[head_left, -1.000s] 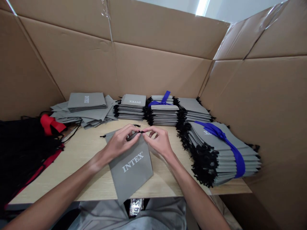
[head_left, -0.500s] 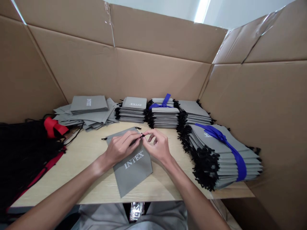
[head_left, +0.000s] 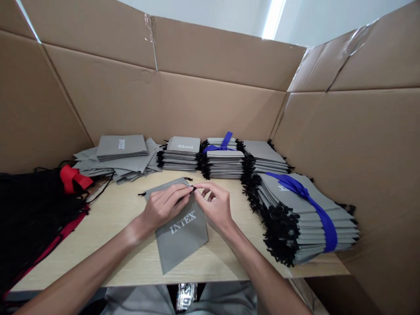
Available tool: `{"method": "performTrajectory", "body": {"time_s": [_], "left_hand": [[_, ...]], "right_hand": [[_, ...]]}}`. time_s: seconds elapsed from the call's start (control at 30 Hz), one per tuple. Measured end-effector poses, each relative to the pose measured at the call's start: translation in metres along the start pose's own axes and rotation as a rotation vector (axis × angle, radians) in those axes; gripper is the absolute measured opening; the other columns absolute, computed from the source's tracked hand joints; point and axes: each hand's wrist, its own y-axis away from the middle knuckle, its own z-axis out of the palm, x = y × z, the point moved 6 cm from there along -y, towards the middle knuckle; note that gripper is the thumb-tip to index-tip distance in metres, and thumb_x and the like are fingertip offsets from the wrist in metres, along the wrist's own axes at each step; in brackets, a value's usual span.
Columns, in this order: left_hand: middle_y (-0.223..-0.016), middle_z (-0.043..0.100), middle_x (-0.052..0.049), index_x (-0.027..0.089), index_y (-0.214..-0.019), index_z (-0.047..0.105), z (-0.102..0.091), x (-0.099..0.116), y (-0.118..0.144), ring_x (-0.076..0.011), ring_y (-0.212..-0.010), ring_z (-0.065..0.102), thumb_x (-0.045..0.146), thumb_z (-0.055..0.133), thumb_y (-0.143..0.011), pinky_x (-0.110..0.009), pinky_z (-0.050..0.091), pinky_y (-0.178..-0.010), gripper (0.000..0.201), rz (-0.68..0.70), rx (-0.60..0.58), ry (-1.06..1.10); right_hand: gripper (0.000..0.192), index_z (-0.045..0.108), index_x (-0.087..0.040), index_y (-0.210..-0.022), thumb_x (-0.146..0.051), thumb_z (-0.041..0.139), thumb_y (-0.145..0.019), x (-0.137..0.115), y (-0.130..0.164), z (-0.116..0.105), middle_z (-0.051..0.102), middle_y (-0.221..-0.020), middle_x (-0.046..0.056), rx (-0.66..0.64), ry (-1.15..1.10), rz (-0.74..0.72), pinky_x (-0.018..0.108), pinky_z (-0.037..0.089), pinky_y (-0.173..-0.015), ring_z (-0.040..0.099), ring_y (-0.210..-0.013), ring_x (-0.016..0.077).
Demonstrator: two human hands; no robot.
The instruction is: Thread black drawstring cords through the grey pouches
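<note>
Cord [head_left: 193, 188] at pouch [head_left: 180, 229] top edge pinched by left hand [head_left: 163, 208] and right hand [head_left: 214, 205] fingertips; pouch laid flat, steadied; stacks [head_left: 223, 159] kept at 12 o'clock

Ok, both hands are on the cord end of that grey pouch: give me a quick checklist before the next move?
1. Grey pouch lies flat on the table: ok.
2. Left hand pinches the black cord: ok.
3. Right hand meets it at the same cord end: ok.
4. Knot finished: cannot tell, fingers hide it.
5. Other cord end lies free of the loose pouches: ok.
6. Ribboned bundle apart from the hands: ok.
</note>
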Motion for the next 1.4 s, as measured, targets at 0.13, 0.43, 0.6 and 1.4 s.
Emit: {"method": "performTrajectory", "body": {"time_s": [0.13, 0.43, 0.6, 1.4], "left_hand": [[-0.103, 0.086, -0.008, 0.018, -0.122, 0.069, -0.001, -0.002, -0.002, -0.0184, -0.088, 0.084, 0.011, 0.069, -0.104, -0.025, 0.064, -0.078, 0.019, -0.017, 0.029, 0.020], [-0.101, 0.084, -0.007, 0.020, -0.117, 0.072, 0.000, -0.006, -0.010, -0.0190, -0.089, 0.082, 0.009, 0.072, -0.101, -0.028, 0.065, -0.083, 0.019, -0.201, 0.065, 0.222], [-0.103, 0.082, -0.007, 0.021, -0.117, 0.070, 0.007, -0.006, -0.009, -0.0190, -0.092, 0.081, 0.012, 0.068, -0.104, -0.027, 0.063, -0.081, 0.017, -0.249, 0.014, 0.202], [-0.102, 0.077, -0.006, 0.020, -0.116, 0.068, 0.010, -0.014, -0.010, -0.0156, -0.080, 0.072, 0.012, 0.063, -0.104, -0.026, 0.060, -0.073, 0.016, -0.372, -0.037, 0.411]], "right_hand": [[0.013, 0.082, -0.022, -0.094, -0.028, 0.072, -0.089, 0.003, 0.000, 0.001, 0.082, -0.090, 0.004, -0.014, -0.078, 0.085, 0.026, 0.046, -0.054, 0.064, -0.063, 0.0138], [0.013, 0.081, -0.022, -0.096, -0.026, 0.071, -0.088, 0.006, -0.003, -0.001, 0.080, -0.094, 0.005, -0.101, -0.113, 0.096, 0.024, 0.044, -0.054, 0.064, -0.069, 0.0142], [0.014, 0.081, -0.022, -0.095, -0.024, 0.070, -0.087, 0.002, -0.003, -0.004, 0.080, -0.094, 0.004, -0.067, -0.057, 0.043, 0.025, 0.044, -0.054, 0.064, -0.069, 0.0141], [0.017, 0.085, -0.025, -0.104, -0.014, 0.073, -0.100, -0.014, 0.005, -0.009, 0.087, -0.103, 0.005, 0.069, 0.135, -0.386, 0.031, 0.065, -0.074, 0.083, -0.088, 0.0205]]}}
